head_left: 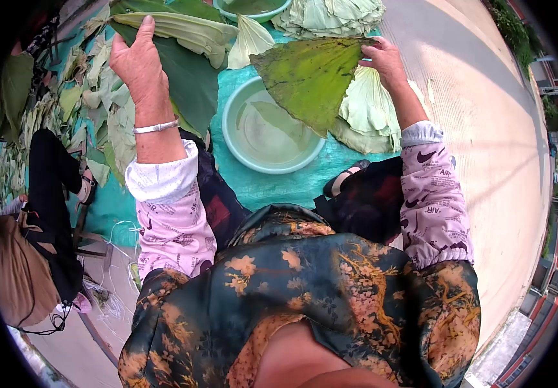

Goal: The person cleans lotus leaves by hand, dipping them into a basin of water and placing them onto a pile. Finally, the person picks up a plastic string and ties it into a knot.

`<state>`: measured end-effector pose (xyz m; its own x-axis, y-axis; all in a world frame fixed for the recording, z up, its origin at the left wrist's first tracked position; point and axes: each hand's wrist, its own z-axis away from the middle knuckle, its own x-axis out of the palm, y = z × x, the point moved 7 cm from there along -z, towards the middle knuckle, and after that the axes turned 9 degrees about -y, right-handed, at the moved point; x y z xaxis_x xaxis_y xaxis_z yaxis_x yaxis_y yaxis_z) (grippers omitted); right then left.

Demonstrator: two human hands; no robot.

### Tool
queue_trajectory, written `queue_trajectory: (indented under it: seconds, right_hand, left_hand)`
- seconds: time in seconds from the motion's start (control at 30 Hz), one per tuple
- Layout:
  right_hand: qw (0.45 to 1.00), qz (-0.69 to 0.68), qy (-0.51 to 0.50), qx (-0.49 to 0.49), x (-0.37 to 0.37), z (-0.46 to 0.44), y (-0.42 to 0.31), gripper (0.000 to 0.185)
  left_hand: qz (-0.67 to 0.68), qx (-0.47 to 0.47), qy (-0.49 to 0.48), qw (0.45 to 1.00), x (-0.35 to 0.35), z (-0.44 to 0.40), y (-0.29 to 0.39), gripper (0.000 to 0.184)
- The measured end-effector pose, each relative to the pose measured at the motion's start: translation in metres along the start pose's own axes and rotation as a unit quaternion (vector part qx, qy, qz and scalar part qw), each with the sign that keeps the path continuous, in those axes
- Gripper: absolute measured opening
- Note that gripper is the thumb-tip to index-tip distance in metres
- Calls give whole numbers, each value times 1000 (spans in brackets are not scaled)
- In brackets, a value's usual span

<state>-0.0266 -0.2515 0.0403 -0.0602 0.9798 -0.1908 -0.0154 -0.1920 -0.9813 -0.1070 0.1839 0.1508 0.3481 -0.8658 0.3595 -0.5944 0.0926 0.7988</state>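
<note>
My left hand (140, 61) grips a large lotus leaf at the upper left, thumb pressed on its folded, pale part (185, 32). A broad dark green leaf surface (191, 84) hangs below that hand. On the other side, my right hand (385, 61) pinches the corner of a yellow-green lotus leaf (314, 77) with dark specks. This leaf hangs over the rim of a pale plastic basin (228, 132), which holds water and a piece of leaf. Just beneath my right hand lies a pile of pale leaves (366, 113).
A stack of pale leaves (330, 16) and a second basin (253, 14) stand at the far side. Many leaf pieces (114, 116) cover the teal sheet (259, 187) on the left. A person in dark trousers (49, 161) sits there, near loose white string (107, 294).
</note>
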Motion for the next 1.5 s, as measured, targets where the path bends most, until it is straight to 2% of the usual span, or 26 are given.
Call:
queue_trajectory:
  seconds: [0.1,0.13,0.23,0.27,0.37,0.4,0.43,0.5,0.63,0.73,0.83,1.03,1.5]
  right_hand:
    - [998,56,-15,21,26,-9,28,35]
    - [997,60,-30,25,36,-10,36,37]
    - [986,154,-41,43,62,-15,68,32]
    - [972,232,-41,-17,67,-23,86,29]
    - [944,314,-71,-77,95,-7,94,27]
    - [927,354,-87,-82,104,-1,92,26]
    - [934,333,-102,-79,110,6,94,25]
    - [915,376,-142,-41,121,9,112,25]
    - [910,367,-189,-32,135,19,138,23]
    - [903,371,-212,-43,145,24,156,19]
    - [895,371,-246,-10,150,32,154,27]
    - [880,368,-299,20,156,38,173,29]
    - [864,421,-270,51,155,42,182,30]
  left_hand:
    - [-56,26,5,998,1,-1,4,28]
    - [-34,4,12,999,0,-4,-2,27]
    - [-24,19,-3,1000,3,-5,-5,29]
    - [-68,78,-20,994,18,1,16,29]
    - [-39,30,-32,998,24,4,15,35]
    - [-47,57,-31,997,26,2,19,31]
    - [-36,44,-40,998,26,2,16,30]
    - [-11,18,-58,998,26,0,10,27]
    - [12,13,-58,998,29,-2,10,24]
    - [-14,18,-49,999,28,-2,8,24]
    - [-23,9,-34,999,29,-3,7,23]
    - [-58,18,-36,997,31,-4,10,22]
    - [-94,6,-31,995,36,-1,15,23]
